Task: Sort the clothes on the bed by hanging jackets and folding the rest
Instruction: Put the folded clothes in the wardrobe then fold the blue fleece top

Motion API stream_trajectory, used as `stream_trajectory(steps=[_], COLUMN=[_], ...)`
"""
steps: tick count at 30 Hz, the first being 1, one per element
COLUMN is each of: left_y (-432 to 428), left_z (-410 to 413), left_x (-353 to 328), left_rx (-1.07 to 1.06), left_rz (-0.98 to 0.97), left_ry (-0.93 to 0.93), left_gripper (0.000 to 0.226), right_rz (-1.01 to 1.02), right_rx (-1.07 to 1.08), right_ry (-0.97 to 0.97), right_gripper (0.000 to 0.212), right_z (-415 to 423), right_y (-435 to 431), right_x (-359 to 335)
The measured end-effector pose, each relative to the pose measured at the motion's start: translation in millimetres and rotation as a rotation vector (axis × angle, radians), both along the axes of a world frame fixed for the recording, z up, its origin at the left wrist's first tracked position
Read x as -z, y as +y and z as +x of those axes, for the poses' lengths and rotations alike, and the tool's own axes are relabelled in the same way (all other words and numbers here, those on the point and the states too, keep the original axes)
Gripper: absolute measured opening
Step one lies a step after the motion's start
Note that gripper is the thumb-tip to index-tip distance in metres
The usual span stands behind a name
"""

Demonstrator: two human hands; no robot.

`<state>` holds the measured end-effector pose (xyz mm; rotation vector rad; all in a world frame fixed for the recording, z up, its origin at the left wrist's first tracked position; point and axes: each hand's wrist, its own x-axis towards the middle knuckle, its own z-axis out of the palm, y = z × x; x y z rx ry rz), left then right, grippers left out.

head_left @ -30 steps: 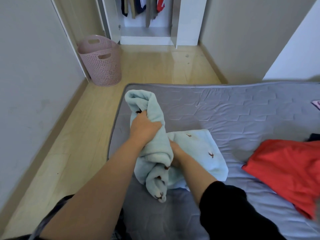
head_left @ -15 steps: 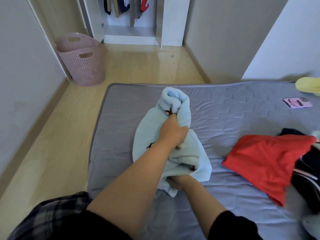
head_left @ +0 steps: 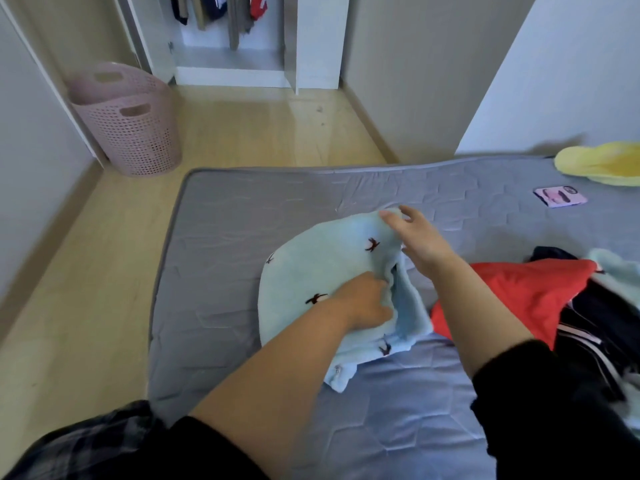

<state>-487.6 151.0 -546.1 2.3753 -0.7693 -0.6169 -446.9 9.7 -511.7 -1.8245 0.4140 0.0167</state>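
The left hand [head_left: 363,303] has its fingers [head_left: 379,313] curled and clamped on a fold of the light-blue fleece garment [head_left: 311,268], which lies spread on the grey bed [head_left: 225,237] near its left edge. The bunched fold runs from these fingers up toward the right hand [head_left: 420,242]. That hand reaches over the garment's far corner with its fingers [head_left: 389,218] stretched out and apart. Their tips rest on the fleece edge, and motion blur makes it hard to say whether the thumb catches any cloth; it looks like a light touch and not a grip. Small dark embroidered marks dot the fleece just left of both sets of fingers.

Right of the left fingers, just beside the fleece, lies a red garment [head_left: 519,299], and a dark striped garment [head_left: 602,327] sits beyond it. Well past the right fingertips, toward the far right, are a pink card [head_left: 559,196] and a yellow item [head_left: 602,162]. On the floor, far to the left of both hands, stands a pink laundry basket [head_left: 138,133] near the open wardrobe [head_left: 225,36].
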Motion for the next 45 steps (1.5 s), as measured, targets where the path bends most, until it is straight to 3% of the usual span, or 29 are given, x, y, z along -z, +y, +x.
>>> stream_trajectory(steps=[2, 5, 8, 11, 13, 16, 19, 21, 23, 26, 28, 31, 34, 39, 43, 45], left_y=[9, 28, 42, 46, 46, 45, 43, 42, 45, 61, 75, 90, 82, 55, 56, 50], left_z=[1, 1, 1, 4, 6, 7, 10, 9, 4, 3, 12, 22, 20, 24, 26, 27], left_x=[2, 2, 1, 1, 1, 4, 7, 8, 6, 12, 19, 27, 36, 45, 62, 68], left_rx=[0.042, 0.032, 0.015, -0.013, -0.010, -0.005, -0.008, -0.020, -0.072, -0.169, -0.246, -0.334, -0.313, -0.274, -0.225, -0.201], left_rz=[0.000, -0.108, -0.181, -0.238, -0.254, -0.257, -0.254, -0.256, -0.313, -0.410, -0.339, -0.042, 0.058, 0.159, 0.326, 0.390], left_ry=[0.005, 0.035, 0.049, 0.092, 0.128, 0.160, 0.192, 0.193, 0.070, -0.464, -0.655, -0.472, -0.456, -0.518, -0.521, -0.539], left_gripper=[0.036, 0.045, 0.048, 0.049, 0.048, 0.048, 0.048, 0.045, 0.039, 0.035, 0.042, 0.051, 0.060, 0.068, 0.067, 0.067], right_rz=[-0.186, -0.264, -0.187, 0.222, 0.360, 0.297, 0.117, -0.017, -0.038, -0.030, -0.045, 0.014, 0.053, -0.373, -0.475, -0.479], right_rx=[-0.020, -0.003, 0.058, 0.185, 0.106, -0.178, -0.347, -0.343, -0.281, -0.150, -0.062, -0.054, -0.106, -0.171, -0.252, -0.259], right_ry=[0.112, 0.191, 0.204, 0.174, 0.178, 0.229, 0.259, 0.266, 0.246, 0.178, 0.156, 0.206, 0.309, 0.303, 0.485, 0.611], right_gripper=[0.049, 0.010, 0.014, 0.024, 0.048, 0.075, 0.071, 0.068, 0.062, 0.053, 0.050, 0.049, 0.048, 0.045, 0.069, 0.070], right_z=[17, 20, 17, 15, 16, 20, 21, 22, 22, 21, 19, 11, 1, 7, 18, 16], right_y=[6, 5, 5, 7, 0, -9, -4, -1, -1, -1, -4, -14, -19, -14, -30, -47], right_x=[7, 36, 58, 62, 58, 43, 30, 32, 37, 48, 57, 72, 87, 104, 96, 92])
